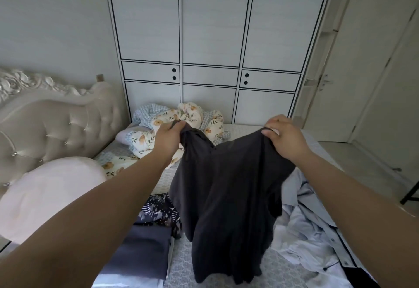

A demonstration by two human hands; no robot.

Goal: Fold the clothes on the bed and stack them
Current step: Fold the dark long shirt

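Left hand [169, 137] and right hand [284, 137], held apart, each pinch a top corner of a soft, dark grey garment [226, 197] that hangs limp below them, long axis vertical, above the bed [181, 265], folded dark pile [145, 247] below the left hand, crumpled pale blue shirt [310, 224] below the right

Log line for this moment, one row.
phase: lifting | left hand: grips dark garment | right hand: grips it | folded stack: on bed
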